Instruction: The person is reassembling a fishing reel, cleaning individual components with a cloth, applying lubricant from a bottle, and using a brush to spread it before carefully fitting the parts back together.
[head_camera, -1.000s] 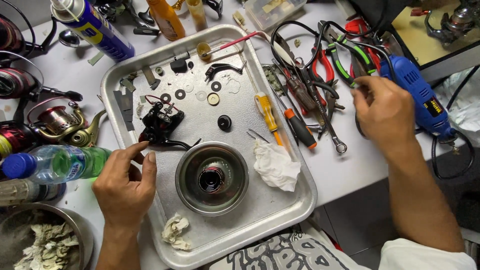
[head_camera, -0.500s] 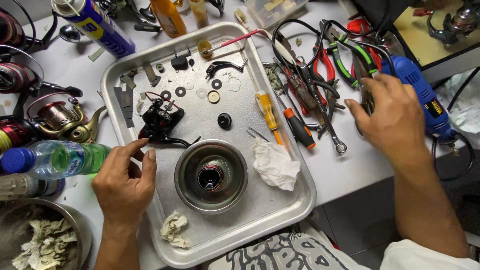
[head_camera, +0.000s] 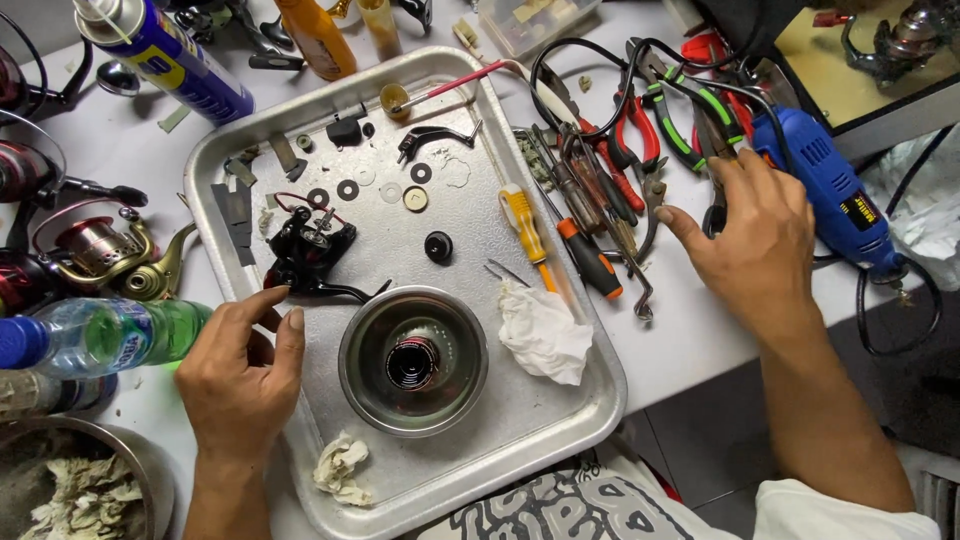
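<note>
Left hand (head_camera: 238, 378) rests on the metal tray (head_camera: 560, 420), fingers loosely curled, thumb touching the black reel body (head_camera: 308, 252) — right hand (head_camera: 745, 245), beyond the tray's right rim, spreads over pliers (head_camera: 712, 130).

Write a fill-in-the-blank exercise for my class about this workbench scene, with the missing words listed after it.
1. The steel bowl stands inside the metal ____.
2. The left hand rests beside the black reel body, while the right hand reaches into the pile of ____.
3. The power tool beside the right hand is coloured ____.
4. The yellow-handled screwdriver lies on the tray beside a crumpled white ____.

Missing words: tray; hand tools; blue; tissue
</note>
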